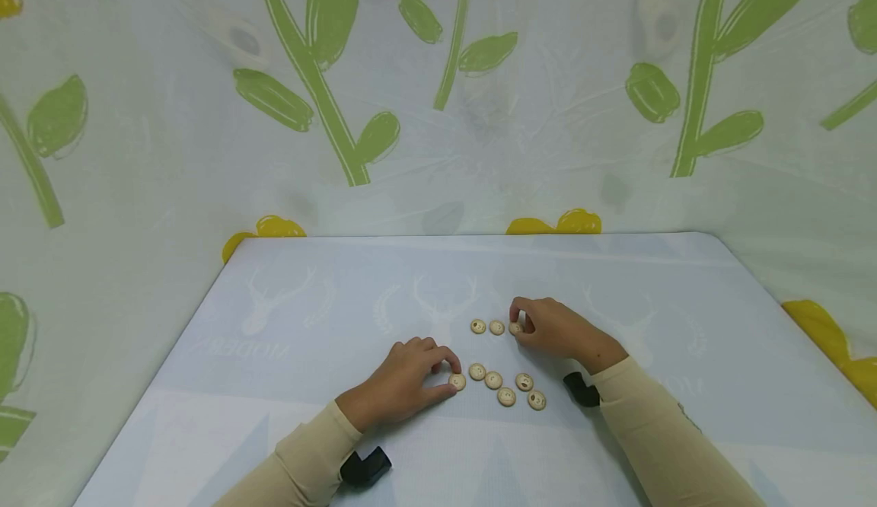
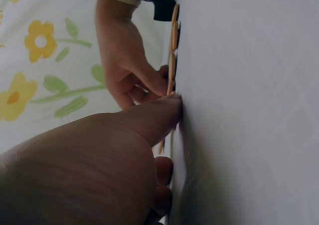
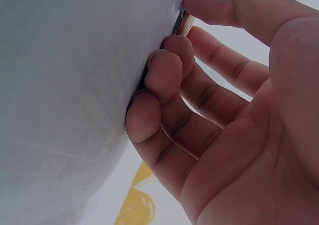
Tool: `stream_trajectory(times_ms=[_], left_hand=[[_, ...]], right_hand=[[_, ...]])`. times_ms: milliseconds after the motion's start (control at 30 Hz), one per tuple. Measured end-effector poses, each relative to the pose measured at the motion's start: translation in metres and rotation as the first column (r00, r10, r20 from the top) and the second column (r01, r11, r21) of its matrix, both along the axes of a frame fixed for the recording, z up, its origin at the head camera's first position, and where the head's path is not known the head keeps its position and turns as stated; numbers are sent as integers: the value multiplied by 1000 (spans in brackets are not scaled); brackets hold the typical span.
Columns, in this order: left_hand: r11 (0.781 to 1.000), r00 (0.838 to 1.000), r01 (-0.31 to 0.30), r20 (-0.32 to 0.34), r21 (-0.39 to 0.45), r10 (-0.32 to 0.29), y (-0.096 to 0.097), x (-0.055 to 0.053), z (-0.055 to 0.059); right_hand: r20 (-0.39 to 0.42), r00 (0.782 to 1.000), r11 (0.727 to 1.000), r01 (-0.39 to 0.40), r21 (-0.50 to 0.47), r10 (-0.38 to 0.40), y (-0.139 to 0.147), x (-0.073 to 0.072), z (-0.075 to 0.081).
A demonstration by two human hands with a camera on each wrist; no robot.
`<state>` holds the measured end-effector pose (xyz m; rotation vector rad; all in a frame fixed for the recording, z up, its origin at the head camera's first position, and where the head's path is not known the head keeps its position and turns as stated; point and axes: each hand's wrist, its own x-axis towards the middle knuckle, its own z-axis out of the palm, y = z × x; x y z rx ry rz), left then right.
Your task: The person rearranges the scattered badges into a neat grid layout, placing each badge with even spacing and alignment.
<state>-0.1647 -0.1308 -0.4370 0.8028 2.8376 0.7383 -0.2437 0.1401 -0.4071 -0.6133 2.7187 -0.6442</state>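
Observation:
My left hand pinches a small round wooden disc between thumb and forefinger on the table. Farther back and to the right, my right hand pinches another wooden disc at its edges. That disc is at the right end of a short row, beside a middle disc and a left disc. In the right wrist view, the right hand's other fingers are bent with their tips at the tabletop. The left thumb lies low along the table in the left wrist view.
Several more pale discs with dark markings, such as one disc, lie loosely grouped between the hands, nearer the front. They rest on a pale table printed with faint deer heads. A flowered cloth hangs behind the table's far edge.

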Motion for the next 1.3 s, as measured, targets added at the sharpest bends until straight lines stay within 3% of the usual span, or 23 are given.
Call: stream_trajectory(times_ms=[800, 1300], left_hand=[[1000, 1000, 0, -6, 1, 0, -1, 1, -1], [1000, 1000, 2, -23, -13, -2, 0, 0, 0]], right_hand=[[11, 1000, 1000, 9, 0, -9, -3, 0, 2], [1, 999, 999, -38, -18, 38, -12, 9, 10]])
